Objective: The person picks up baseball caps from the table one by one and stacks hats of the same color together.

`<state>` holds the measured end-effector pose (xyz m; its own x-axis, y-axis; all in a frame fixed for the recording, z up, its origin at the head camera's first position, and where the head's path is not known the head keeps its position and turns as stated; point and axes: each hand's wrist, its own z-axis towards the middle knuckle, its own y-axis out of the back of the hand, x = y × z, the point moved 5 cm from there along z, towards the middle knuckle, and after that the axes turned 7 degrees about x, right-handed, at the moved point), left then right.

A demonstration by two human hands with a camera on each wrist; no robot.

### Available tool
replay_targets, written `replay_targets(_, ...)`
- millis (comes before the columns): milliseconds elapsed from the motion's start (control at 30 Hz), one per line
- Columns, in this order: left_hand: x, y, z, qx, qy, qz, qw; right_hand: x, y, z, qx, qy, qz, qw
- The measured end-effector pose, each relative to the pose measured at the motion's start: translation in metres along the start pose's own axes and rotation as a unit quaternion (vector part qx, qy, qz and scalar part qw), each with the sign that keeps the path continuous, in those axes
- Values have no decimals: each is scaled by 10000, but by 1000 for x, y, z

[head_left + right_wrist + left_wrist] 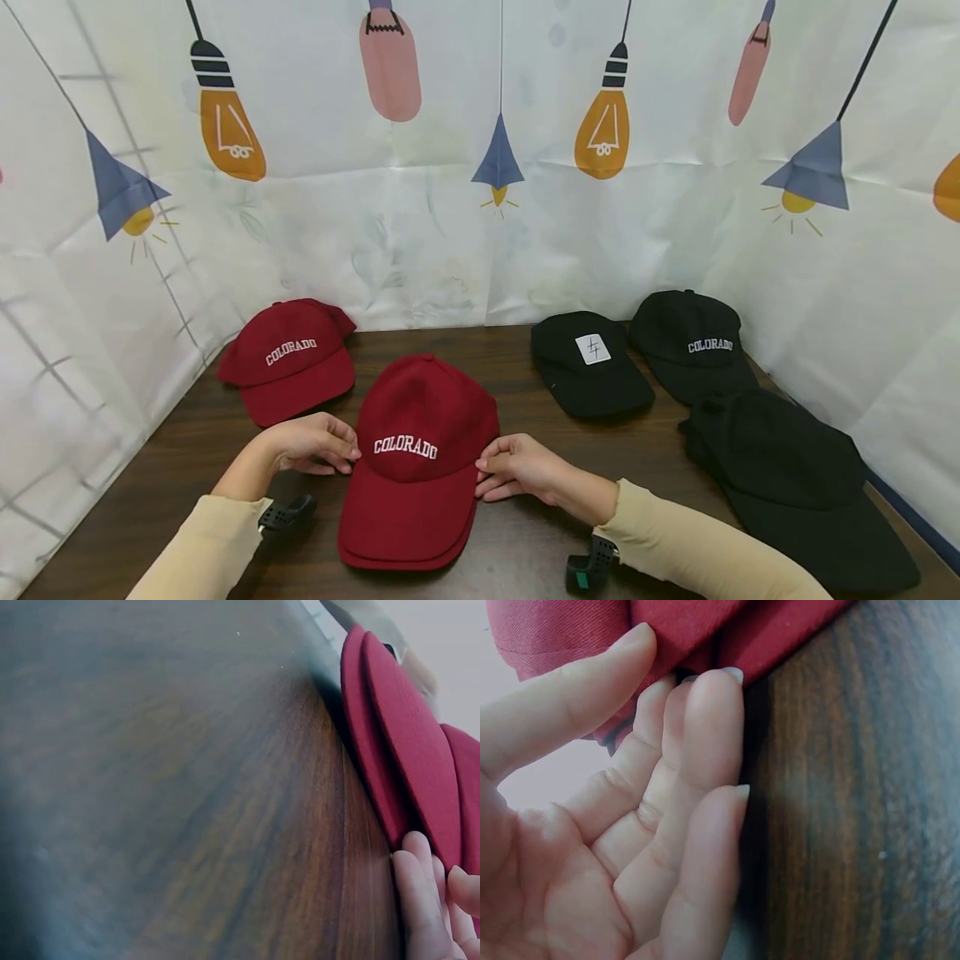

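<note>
Two red baseball caps lie stacked at the front middle of the table, the top cap [427, 425] reading COLORADO in white. Their two brims show as layers, the lower brim [358, 727] just under the upper brim [412, 742]. On the left, the left hand [318, 446] pinches the cap's side, with the thumb [592, 690] against the red cloth and the fingertips at its lower edge. The right hand [521, 471] pinches the opposite side where brim meets crown, thumb above and fingers beneath the upper brim.
Another red COLORADO cap [300, 358] sits at the back left. At the back right are a black cap with a white label [585, 367] and a black COLORADO cap [693, 342]. A larger black cap [802, 475] lies at the right. A printed white curtain [450, 250] encloses the table.
</note>
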<state>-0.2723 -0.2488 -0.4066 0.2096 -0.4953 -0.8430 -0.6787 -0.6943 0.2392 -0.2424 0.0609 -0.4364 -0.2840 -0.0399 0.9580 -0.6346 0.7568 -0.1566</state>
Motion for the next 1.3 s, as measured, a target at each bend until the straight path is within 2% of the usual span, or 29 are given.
replay_targets(567,1,3,1,-20,88,211,9997,5,6,9,-75,-59,-266,9996)
replay_targets(867,3,6,-1,-71,-116,78,9999,9,12,3,-115,-98,-380,9992)
replay_targets(1133,-1,15,-12,-255,-95,128,9995,17,22,-9,-77,87,-728,9973)
replay_targets(1300,-2,27,-23,-401,-132,136,9990,33,20,-14,-15,320,-924,9952)
